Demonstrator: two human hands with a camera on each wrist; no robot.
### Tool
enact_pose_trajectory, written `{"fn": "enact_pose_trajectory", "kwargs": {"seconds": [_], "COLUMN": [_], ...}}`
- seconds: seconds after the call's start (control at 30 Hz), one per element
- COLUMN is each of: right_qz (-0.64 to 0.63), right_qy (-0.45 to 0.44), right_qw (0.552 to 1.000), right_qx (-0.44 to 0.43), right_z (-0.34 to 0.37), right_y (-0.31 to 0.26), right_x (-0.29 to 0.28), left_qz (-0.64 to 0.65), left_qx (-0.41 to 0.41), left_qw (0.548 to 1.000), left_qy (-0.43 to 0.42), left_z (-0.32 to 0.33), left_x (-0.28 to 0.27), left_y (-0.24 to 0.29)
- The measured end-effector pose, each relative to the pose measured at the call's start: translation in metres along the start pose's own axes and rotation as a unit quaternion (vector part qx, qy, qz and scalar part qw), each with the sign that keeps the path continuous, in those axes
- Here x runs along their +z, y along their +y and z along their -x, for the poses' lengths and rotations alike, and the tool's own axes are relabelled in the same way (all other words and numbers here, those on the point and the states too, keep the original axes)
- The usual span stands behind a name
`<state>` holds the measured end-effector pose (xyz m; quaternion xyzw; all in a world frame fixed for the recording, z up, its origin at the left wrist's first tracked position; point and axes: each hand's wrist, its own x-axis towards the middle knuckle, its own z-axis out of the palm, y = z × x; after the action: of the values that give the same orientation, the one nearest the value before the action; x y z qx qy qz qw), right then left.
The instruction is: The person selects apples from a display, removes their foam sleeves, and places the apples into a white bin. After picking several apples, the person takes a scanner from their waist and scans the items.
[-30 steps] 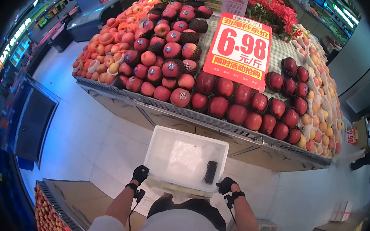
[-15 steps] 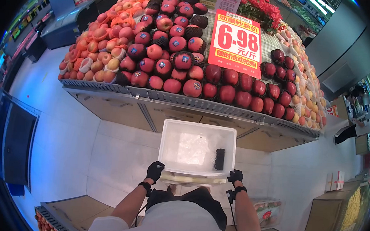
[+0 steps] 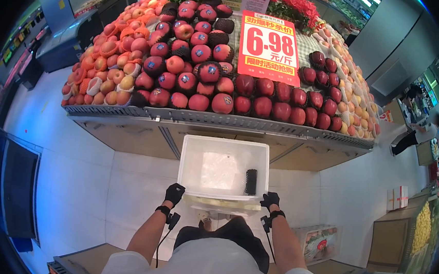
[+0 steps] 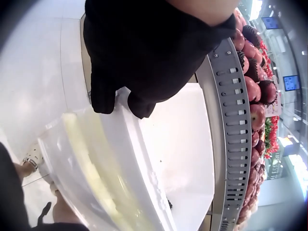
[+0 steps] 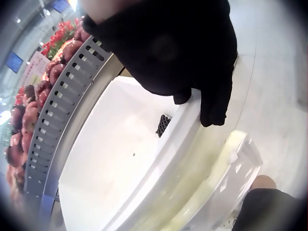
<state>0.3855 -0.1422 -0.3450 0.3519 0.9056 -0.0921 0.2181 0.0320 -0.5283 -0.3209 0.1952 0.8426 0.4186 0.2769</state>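
Note:
A white foam-like box (image 3: 211, 180) is held level in front of the body, its far side close to the fruit stand. My left hand (image 3: 175, 194), in a black glove, grips the near rim at the left corner; in the left wrist view the fingers (image 4: 102, 94) straddle that rim. Gripping the near right corner is my gloved right hand (image 3: 270, 199), with fingers (image 5: 214, 103) hooked over the outside. Inside, at the right, lies a black foam net sleeve (image 3: 250, 181). A pale yellow band (image 5: 219, 166) runs below the rim on the near side.
Ahead stands a fruit display with a grey slotted lip (image 3: 221, 119), bearing red apples (image 3: 261, 107) and netted fruit (image 3: 112, 72). A red price sign (image 3: 269, 48) stands among them. Another person (image 3: 419, 136) is at the far right. Cartons (image 3: 397, 198) stand right; more display cases are behind.
The head view has turned and shifted, so the stand appears level and farther left. The box stays in both hands and now looks squarer to the stand. A person at the right has come into view.

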Motion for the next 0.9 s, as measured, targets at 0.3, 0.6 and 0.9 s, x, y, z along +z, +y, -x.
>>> {"fn": "enact_pose_trajectory", "kwargs": {"seconds": [0.3, 0.6, 0.9], "right_qz": [-0.079, -0.472, -0.096], "right_qy": [-0.034, -0.146, 0.051], "right_qw": [0.995, 0.848, 0.956], "right_qx": [0.047, 0.191, -0.273], "right_z": [-0.03, -0.007, -0.017], "right_y": [0.005, 0.015, 0.059], "right_x": [0.033, -0.05, -0.119], "left_qz": [0.024, -0.025, 0.186], "left_qx": [-0.002, 0.002, -0.05], "left_qw": [0.999, 0.998, 0.98], "left_qy": [0.025, 0.06, 0.045], "left_z": [0.011, 0.029, 0.053], "left_x": [-0.007, -0.027, -0.022], "left_y": [0.007, 0.052, 0.184]}}
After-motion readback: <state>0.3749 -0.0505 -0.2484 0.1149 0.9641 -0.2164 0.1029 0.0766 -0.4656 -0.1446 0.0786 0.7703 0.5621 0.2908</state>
